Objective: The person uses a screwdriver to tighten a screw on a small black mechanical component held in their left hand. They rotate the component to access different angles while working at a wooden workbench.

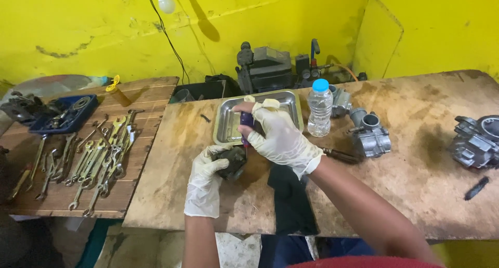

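Left hand (205, 172) clamped on dark greasy part (232, 161), held over bench (416, 185) just before tray (228, 117). Right hand (278, 135) wrapped round purple can (246, 123) above part. Part likely metal: heavy, rigid, slippery; grip by body.

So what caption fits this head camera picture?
Gloved left hand holds a dark part; right hand grips a purple can over it.

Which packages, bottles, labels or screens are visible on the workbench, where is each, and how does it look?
Clear plastic water bottle: upright, right of the metal tray; blue cap, label not legible.
Purple container: in the gloved right hand, over the tray; mostly hidden.
Tan bottle: lying on the left bench; yellow cap.
No screens or signs visible.
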